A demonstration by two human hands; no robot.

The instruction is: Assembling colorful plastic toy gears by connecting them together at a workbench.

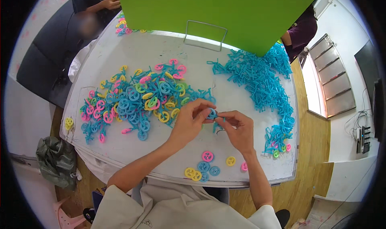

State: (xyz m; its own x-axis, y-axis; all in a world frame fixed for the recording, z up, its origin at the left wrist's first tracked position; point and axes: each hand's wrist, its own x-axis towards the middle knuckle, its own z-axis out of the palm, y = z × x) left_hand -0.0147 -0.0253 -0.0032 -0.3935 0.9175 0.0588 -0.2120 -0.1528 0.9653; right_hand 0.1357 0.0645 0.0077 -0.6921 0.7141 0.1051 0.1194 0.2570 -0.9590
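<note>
Over the middle of the table, my left hand (189, 122) pinches a small blue spoked plastic wheel (212, 114) between thumb and fingers. My right hand (237, 128) meets it from the right, its thumb and index finger closed at the wheel's edge. A bit of blue plastic (224, 119) shows under those right fingertips; its full shape is hidden. Left of my hands spreads a heap of wheels fitted to blue forked stems (132, 98), in blue, pink, yellow and green. Closer to me lie loose wheels, among them a pink one (207, 156) and a yellow one (230, 161).
A long pile of blue forked plastic stems (257, 80) runs down the right side of the white table (169, 48). A tall green panel (217, 12) with a wire handle stands at the back. Other people sit beyond it, one hand (111, 3) visible at upper left.
</note>
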